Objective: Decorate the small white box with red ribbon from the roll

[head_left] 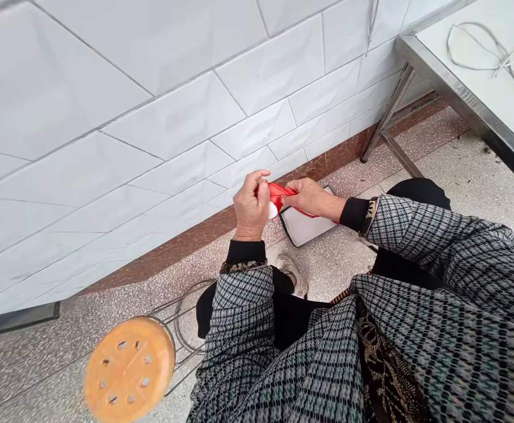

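Observation:
My left hand [251, 205] and my right hand [313, 197] are close together in front of me, above the floor by the wall. Between them is a twisted, shiny red plastic bag [278, 190], gripped by both hands. A white rounded thing [273, 210] shows at the bag's lower edge beside my left palm; its kind is unclear. My left forefinger points out to the right while the thumb presses on the red plastic. The right fingers pinch the other side. More red hangs below my right wrist, over a pale flat tray [306, 225] with a dark rim on the floor.
An orange round stool [128, 370] with holes in its seat stands at lower left. At upper right is a metal-framed table [442, 56] with white cables [481, 44] on it. The white tiled wall [164, 129] runs along the front. My shoe [292, 273] is near the tray.

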